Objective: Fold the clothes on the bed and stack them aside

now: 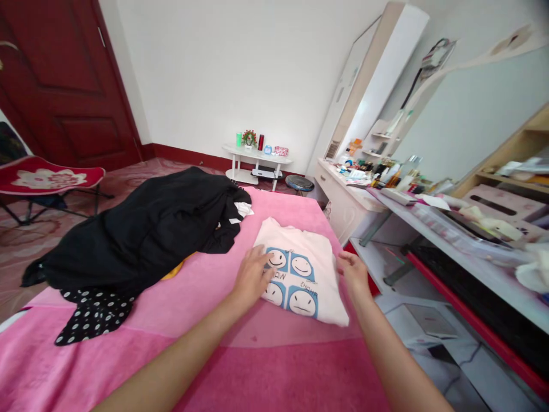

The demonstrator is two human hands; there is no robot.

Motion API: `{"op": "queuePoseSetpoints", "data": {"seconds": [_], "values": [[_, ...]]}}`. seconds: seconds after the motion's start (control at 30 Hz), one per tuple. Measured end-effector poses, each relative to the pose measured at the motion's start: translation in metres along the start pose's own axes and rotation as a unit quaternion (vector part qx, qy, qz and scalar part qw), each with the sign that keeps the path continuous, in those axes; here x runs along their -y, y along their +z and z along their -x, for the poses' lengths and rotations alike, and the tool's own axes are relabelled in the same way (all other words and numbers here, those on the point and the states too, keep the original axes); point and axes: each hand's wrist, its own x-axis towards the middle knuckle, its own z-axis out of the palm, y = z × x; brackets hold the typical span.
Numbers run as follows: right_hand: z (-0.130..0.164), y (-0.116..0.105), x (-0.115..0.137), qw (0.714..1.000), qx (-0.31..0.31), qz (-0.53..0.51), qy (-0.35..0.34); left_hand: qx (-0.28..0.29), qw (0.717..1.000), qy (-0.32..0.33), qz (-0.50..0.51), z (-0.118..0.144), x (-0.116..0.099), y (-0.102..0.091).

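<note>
A folded white shirt (pixel 328 286) printed with blue squares and cartoon faces lies flat on the pink bedspread (pixel 295 377). My left hand (pixel 253 272) rests on the shirt's left edge, fingers stretched out over the print. At the shirt's right edge is my right hand (pixel 352 270), its fingers slightly bent and apart; whether it touches the fabric I cannot tell. Left of the shirt, a heap of black clothes (pixel 146 223) covers much of the bed, with a black cloth with white dots (pixel 96 312) sticking out at its near end.
A desk (pixel 446 220) crowded with items runs along the right, beside a dresser (pixel 343 200) with bottles. Beyond the bed stand a small white table (pixel 253 153) and a round stool (pixel 299 183). A red folding chair (pixel 51 174) is at the left near the door (pixel 64 86).
</note>
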Motion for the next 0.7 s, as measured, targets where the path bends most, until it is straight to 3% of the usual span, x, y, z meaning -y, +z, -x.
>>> {"op": "queuePoseSetpoints", "data": {"seconds": [0.1,0.2,0.27,0.43,0.57,0.63,0.7], "values": [[-0.003,0.027,0.001,0.992,0.061,0.109,-0.032,-0.044,0.997,-0.065,0.023,-0.006,0.027,-0.001],[-0.002,0.045,0.006,0.956,0.074,0.279,-0.057,-0.037,0.991,-0.091,0.094,-0.004,0.045,-0.001],[-0.001,0.05,0.01,0.941,0.075,0.321,-0.078,-0.034,0.988,-0.093,0.119,-0.003,0.05,0.001],[-0.006,0.055,0.015,0.96,0.05,0.246,-0.124,-0.029,0.971,-0.136,0.194,-0.023,0.054,0.012],[-0.008,0.061,0.019,0.965,0.096,0.193,-0.149,-0.026,0.95,-0.212,0.226,-0.054,0.058,0.02],[-0.003,0.062,0.027,0.963,0.125,0.18,-0.157,-0.023,0.95,-0.207,0.232,-0.065,0.056,0.019],[0.003,0.058,0.04,0.972,0.116,0.115,-0.166,-0.025,0.954,-0.181,0.237,-0.071,0.048,0.015]]}}
